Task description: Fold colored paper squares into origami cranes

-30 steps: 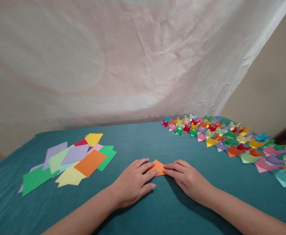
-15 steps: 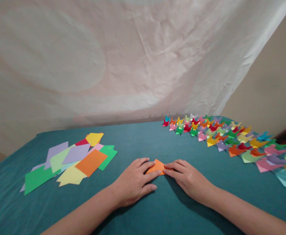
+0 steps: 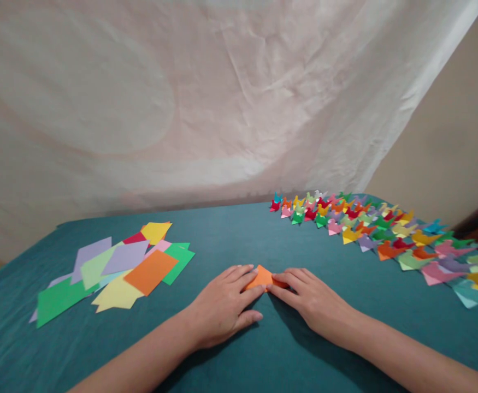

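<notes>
A small folded piece of orange paper (image 3: 261,276) lies on the teal cloth between my hands, its pointed top facing away from me. My left hand (image 3: 229,304) rests on the paper's left side, fingers stretched out and pressing it down, the thumb apart on the cloth. At the paper's right part, my right hand (image 3: 310,302) is closed, with thumb and fingertips pinching the edge. The fingertips of both hands nearly meet at the near edge. Fingers cover parts of the folds.
Loose paper sheets, among them an orange one (image 3: 151,273) and a green one (image 3: 60,300), overlap on the left. Several rows of small folded paper birds (image 3: 351,235) stand on the right. A pale hanging sheet (image 3: 206,109) closes off the back of the cloth-covered table (image 3: 222,234).
My right fingertips have moved slightly left along the near edge, closer to the left fingers. More orange shows above the right hand. The view has shifted slightly.
</notes>
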Demonstrator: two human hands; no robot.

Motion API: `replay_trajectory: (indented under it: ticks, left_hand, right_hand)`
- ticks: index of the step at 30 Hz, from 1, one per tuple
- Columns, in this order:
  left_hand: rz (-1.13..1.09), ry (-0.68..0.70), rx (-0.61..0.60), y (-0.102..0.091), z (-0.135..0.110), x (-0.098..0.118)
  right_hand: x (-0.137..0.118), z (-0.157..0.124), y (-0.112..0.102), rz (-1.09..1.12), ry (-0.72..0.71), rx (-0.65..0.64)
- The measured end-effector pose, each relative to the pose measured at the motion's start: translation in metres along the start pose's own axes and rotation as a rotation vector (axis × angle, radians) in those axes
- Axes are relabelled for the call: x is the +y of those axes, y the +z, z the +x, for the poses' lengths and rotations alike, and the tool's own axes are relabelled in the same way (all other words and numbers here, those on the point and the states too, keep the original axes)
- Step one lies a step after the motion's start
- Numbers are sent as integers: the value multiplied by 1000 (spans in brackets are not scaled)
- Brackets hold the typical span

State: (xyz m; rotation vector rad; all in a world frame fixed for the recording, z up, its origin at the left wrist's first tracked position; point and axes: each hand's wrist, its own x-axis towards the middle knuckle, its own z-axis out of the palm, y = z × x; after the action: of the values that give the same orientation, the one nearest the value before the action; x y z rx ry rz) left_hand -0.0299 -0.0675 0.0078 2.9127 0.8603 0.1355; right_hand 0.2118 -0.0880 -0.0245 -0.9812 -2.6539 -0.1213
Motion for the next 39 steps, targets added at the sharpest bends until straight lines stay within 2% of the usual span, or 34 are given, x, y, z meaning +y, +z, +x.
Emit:
replay_trajectory:
  ticks: [13, 28, 32, 39]
  left_hand:
    - [15, 43, 43, 2, 0, -6]
    - [41, 40, 48, 3, 2, -8]
    - [52, 44, 61, 2, 3, -8]
    - [57, 32, 50, 2, 3, -8]
  right_hand:
    - [0, 1, -1, 30, 35, 0]
    - [-3, 1, -4, -24, -3, -9]
    - [-1, 1, -6, 3, 19, 5]
    - [4, -2, -15, -9, 125, -41]
